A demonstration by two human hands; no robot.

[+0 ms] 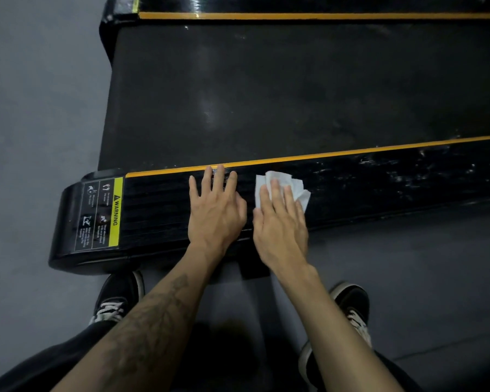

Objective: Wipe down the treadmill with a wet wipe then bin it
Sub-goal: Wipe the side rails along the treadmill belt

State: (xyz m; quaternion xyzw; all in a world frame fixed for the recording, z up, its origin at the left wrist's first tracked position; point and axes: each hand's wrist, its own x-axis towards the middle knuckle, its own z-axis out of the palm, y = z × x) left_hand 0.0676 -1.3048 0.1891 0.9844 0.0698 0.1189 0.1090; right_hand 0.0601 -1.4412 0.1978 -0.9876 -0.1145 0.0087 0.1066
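The black treadmill (266, 94) lies across the view, with its belt in the middle and an orange stripe along each side rail. On the near side rail (365, 188) a crumpled white wet wipe (294, 185) lies flat. My right hand (280, 222) presses on the wipe with straight fingers. Just left of it my left hand (215, 210) rests flat on the same rail, fingers spread, holding nothing. Wet streaks shine on the rail to the right of the wipe.
A yellow warning label (102, 213) covers the rail's rounded left end. Grey floor (34, 108) surrounds the treadmill. My two black shoes (116, 298) stand close to the rail's near edge. No bin is in view.
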